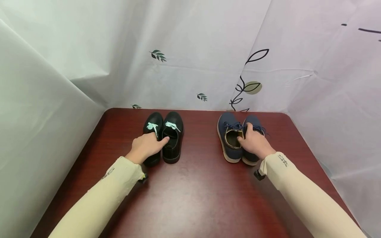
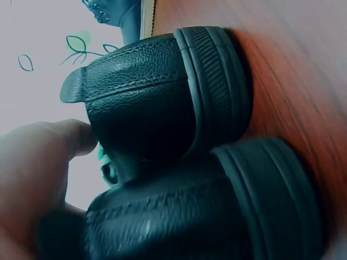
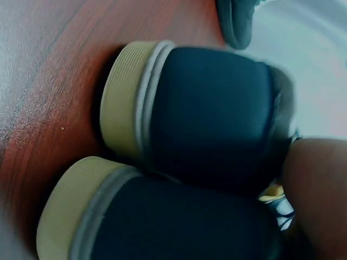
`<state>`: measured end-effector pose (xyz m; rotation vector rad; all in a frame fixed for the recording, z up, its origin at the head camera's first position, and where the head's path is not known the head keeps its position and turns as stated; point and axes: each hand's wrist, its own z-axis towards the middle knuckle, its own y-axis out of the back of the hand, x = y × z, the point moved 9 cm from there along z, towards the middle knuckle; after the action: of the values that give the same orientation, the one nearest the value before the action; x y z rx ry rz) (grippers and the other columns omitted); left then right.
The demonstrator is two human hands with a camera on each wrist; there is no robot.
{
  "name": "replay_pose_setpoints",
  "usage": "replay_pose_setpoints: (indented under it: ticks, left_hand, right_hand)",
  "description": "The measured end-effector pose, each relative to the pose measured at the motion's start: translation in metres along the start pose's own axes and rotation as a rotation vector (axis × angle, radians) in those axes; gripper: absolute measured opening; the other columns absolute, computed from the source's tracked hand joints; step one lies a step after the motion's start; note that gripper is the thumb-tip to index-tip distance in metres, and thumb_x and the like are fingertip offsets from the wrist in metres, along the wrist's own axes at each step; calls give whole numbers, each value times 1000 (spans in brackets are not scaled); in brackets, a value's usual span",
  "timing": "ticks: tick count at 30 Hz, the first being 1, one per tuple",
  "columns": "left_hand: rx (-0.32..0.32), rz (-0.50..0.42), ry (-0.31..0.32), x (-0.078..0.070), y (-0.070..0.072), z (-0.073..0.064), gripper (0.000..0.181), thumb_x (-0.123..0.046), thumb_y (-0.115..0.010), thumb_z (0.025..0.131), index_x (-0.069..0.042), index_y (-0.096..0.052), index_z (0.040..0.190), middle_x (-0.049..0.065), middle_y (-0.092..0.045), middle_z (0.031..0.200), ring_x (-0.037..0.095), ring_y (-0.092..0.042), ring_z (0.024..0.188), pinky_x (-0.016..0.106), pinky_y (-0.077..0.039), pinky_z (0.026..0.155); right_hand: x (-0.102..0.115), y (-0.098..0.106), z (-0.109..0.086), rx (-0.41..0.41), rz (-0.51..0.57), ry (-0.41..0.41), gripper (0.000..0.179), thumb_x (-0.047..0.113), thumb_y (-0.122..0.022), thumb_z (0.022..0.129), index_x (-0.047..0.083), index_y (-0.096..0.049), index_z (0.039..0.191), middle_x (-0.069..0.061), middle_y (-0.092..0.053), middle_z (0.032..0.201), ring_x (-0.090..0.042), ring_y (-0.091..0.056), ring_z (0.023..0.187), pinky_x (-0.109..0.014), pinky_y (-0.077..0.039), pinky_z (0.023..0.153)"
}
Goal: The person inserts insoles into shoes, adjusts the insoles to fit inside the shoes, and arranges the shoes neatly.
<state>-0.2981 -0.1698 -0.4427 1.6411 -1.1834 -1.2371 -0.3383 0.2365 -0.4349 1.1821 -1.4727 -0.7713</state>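
Two black leather shoes with pale mint laces stand side by side at the table's left rear, the right one (image 1: 173, 152) partly uncovered and the left one (image 1: 154, 118) mostly under my left hand (image 1: 146, 146). That hand's thumb dips into the right shoe's opening; its fingers are hidden at the left shoe, and it grips the pair between them. Toward the right rear stand two navy lace-up shoes with tan soles, the left one (image 1: 227, 120) and the right one (image 1: 251, 120). My right hand (image 1: 255, 142) grips their adjoining sides, thumb at the left shoe's opening. Both wrist views show the heels, a black heel (image 2: 141, 81) and a navy heel (image 3: 211, 103), low over the tabletop.
The dark red wooden table (image 1: 184, 198) has rounded rear corners. White sheeting (image 1: 190, 39) with leaf prints hangs behind it and along both sides. A gap of bare tabletop separates the two pairs.
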Motion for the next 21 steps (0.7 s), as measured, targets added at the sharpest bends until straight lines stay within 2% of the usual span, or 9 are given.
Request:
replay_pose_setpoints:
  ticks: [3,5,7,9,12,15,18,21]
  left_hand:
    - [52,1,14,-3,-7,8,75,-79,-36,91,-9,-62,82,7,-60,75,23,-58,63,37,-42,53]
    - [68,-6,20,-2,-10,12,80,-77,-38,91,-3,-65,106,12,-67,96,25,-62,73,38,-45,56]
    - [83,-12,26,-2,-11,15,79,-70,-40,94,0,-58,128,16,-66,117,26,-64,83,38,-47,59]
    - [84,-10,25,-2,-12,18,74,-59,-42,98,0,-49,141,18,-60,131,29,-64,92,39,-49,62]
    - [70,-12,12,-3,-11,21,64,-46,-41,100,-1,-46,145,19,-57,138,32,-64,102,42,-50,68]
    - [57,-7,2,-3,-12,22,65,-41,-37,102,0,-38,152,21,-51,145,36,-61,113,45,-52,73]
    - [62,-5,8,-2,-14,21,69,-40,-33,103,2,-23,158,22,-40,155,38,-57,123,48,-52,80]
    - [72,-22,13,-2,-17,20,70,-38,-31,103,4,-19,158,22,-37,157,39,-55,125,49,-51,82]
  right_hand:
    - [-3,-6,8,82,44,0,90,33,-51,99,-8,6,155,-14,-67,78,-26,-65,66,-42,-47,64]
    - [-3,-8,12,126,55,0,87,29,-52,97,-8,3,153,-15,-65,82,-26,-63,67,-40,-44,63]
    - [-3,-9,15,150,59,-5,84,28,-53,97,-9,-1,152,-17,-65,86,-28,-62,70,-40,-43,64]
    - [-3,-9,17,134,56,-9,79,29,-53,97,-9,-8,149,-18,-64,91,-29,-62,74,-41,-43,66]
    - [-3,-7,18,104,48,-11,69,27,-51,99,-9,-15,144,-18,-64,88,-30,-62,71,-41,-43,64]
    - [-3,-9,19,101,59,-13,60,18,-48,97,-9,-16,140,-14,-59,75,-27,-57,59,-38,-40,58]
    - [-3,-14,21,123,102,-12,65,9,-44,93,-9,-8,145,-8,-50,64,-21,-46,48,-35,-35,50]
    - [-2,-19,21,136,151,-15,74,7,-42,92,-7,2,150,-4,-46,60,-17,-38,43,-32,-31,47]
